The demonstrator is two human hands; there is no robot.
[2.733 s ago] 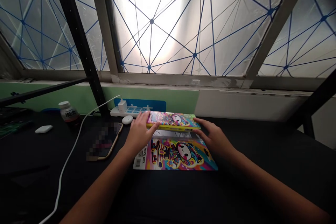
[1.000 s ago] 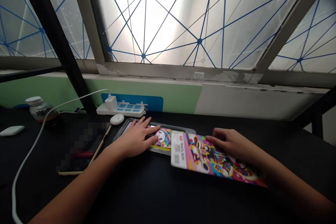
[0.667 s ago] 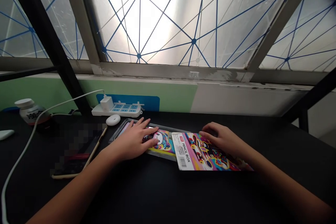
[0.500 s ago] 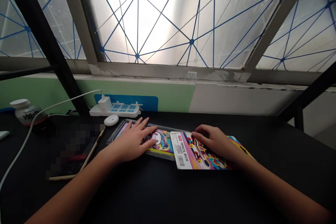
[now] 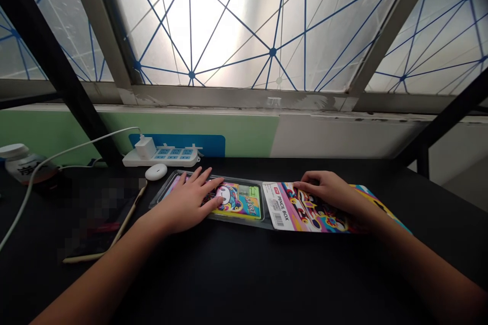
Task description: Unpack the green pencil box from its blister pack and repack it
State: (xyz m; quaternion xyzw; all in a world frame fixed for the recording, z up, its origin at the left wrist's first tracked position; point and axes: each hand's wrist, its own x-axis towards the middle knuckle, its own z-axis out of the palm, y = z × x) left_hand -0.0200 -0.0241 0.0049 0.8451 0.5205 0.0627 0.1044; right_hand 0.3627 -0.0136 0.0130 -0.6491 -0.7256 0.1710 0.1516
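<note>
My left hand (image 5: pixel 188 200) lies flat with fingers spread on a colourful pencil box (image 5: pixel 242 201) that sits in a clear plastic tray (image 5: pixel 162 194) on the black table. My right hand (image 5: pixel 330 192) rests palm down, fingers slightly curled, on a bright printed packaging card (image 5: pixel 301 213) marked "PENCIL BOX". The card lies flat just right of the tray, its left edge touching it.
A white power strip (image 5: pixel 162 154) with a charger and white cable (image 5: pixel 34 175) sits by the wall. Beside it are a small white oval device (image 5: pixel 156 171), a blurred phone (image 5: pixel 101 218) and a bottle (image 5: pixel 17 162). Black frame bars (image 5: pixel 57 68) rise at the left.
The card, earlier under the box, has been slid out to the right by my right hand and laid flat beside the tray. My left hand stayed pressing on the pencil box.
</note>
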